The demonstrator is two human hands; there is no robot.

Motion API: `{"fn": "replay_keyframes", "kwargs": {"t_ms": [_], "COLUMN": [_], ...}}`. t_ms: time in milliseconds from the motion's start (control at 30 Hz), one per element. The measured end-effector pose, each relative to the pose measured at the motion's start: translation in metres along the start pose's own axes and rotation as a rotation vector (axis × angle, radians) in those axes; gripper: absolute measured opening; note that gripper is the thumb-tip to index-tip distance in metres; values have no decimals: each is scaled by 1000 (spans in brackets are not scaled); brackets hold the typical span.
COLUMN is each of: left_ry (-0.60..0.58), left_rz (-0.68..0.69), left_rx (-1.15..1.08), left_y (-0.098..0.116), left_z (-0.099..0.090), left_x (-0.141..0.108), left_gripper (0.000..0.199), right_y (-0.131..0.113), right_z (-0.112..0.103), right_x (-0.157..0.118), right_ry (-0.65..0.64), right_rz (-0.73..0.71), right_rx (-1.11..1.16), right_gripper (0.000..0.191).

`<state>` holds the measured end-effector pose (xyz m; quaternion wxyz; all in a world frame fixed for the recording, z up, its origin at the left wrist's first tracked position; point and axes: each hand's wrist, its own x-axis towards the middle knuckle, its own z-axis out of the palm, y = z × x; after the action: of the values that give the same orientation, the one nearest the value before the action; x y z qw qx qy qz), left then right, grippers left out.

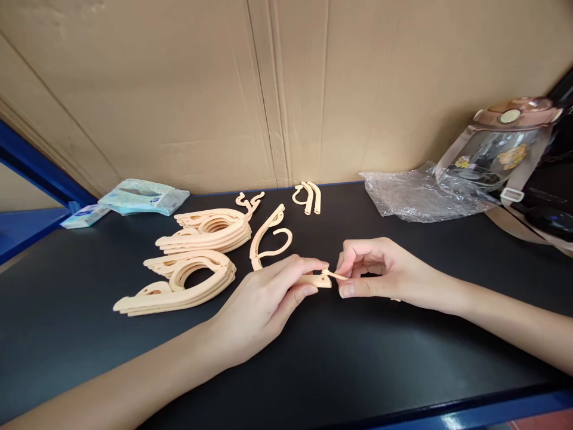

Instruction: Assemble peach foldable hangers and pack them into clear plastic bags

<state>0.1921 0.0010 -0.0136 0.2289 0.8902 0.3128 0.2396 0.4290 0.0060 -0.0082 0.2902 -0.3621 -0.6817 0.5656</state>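
Note:
My left hand (268,298) is closed on a beige plastic hanger arm (323,280), whose end with a small hole sticks out past the fingertips. A thin beige hanger hook (335,275) is pinched between the thumb and fingers of my right hand (376,272). The hook's knobbed tip meets the arm's end; whether it sits in the hole I cannot tell. Behind my left hand lies a folding hanger (259,239) with its curved hook pointing right. To the left are two stacks of folded hangers, a rear stack (210,236) and a front stack (188,289).
Loose hanger parts (313,197) and a hook piece (249,205) lie near the cardboard wall (201,89). Tissue packs (145,196) stand back left. At the right are a clear plastic bag (403,191) and a strapped water bottle (505,149) on the black tabletop (380,370).

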Motion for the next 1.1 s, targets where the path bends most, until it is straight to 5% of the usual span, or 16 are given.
{"fn": "replay_keyframes", "kwargs": {"t_ms": [433,667,1100], "left_ry": [-3,4,-33], "left_rz": [12,33,54], "left_rx": [13,17,52], "left_y": [-1,0,3], "left_z": [0,-1,-2], "left_x": [0,0,2], "left_gripper": [27,25,19], "right_y": [-3,-6,-7], "right_z": [0,-3,-2], "right_x": [0,2,-4], "right_ry": [-13,-100,-117], "right_rz": [22,164,95], "right_rx": [26,146,-96], "right_gripper": [19,24,27]}}
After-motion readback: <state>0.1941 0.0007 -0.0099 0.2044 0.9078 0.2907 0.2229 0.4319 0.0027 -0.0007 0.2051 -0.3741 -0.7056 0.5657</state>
